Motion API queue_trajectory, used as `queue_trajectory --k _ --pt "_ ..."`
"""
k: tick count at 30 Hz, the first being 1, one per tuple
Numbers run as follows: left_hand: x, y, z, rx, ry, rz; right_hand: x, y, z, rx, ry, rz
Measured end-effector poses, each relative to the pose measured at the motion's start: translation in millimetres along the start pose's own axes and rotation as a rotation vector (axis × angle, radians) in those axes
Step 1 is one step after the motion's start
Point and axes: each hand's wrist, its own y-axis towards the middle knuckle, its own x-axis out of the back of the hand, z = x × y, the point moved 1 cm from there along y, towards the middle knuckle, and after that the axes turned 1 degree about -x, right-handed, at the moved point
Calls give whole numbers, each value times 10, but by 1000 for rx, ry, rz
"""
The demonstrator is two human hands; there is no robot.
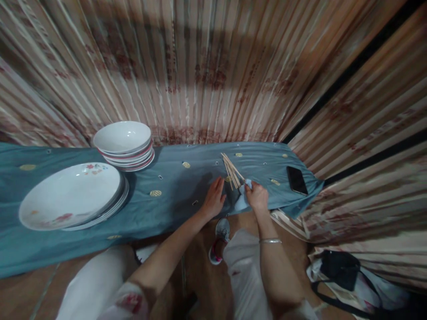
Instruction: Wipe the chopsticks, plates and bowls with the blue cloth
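Several thin wooden chopsticks (pixel 231 172) lie fanned out on the blue patterned cloth that covers the table. My right hand (pixel 257 195) is closed on a pale blue cloth (pixel 242 201), part of which hangs below the fingers. The near end of one chopstick reaches the cloth at my right fingertips; whether it is gripped I cannot tell. Just left of the chopsticks, my left hand (pixel 214 198) rests low over the table with its fingers stretched out, holding nothing.
Left of the hands stands a stack of white bowls (pixel 123 138), with a stack of large white plates (pixel 71 195) in front of it. A black phone (pixel 296 180) lies near the table's right end. Pleated curtains (pixel 207 80) hang behind. Bags (pixel 340 271) sit at the lower right.
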Motion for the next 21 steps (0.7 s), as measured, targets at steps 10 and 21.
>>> queue_trajectory --k 10,21 --pt "-212 221 -254 63 273 145 -75 127 -103 -49 -7 -4" --pt "-282 321 -296 12 316 161 -151 141 15 -7 -48 14"
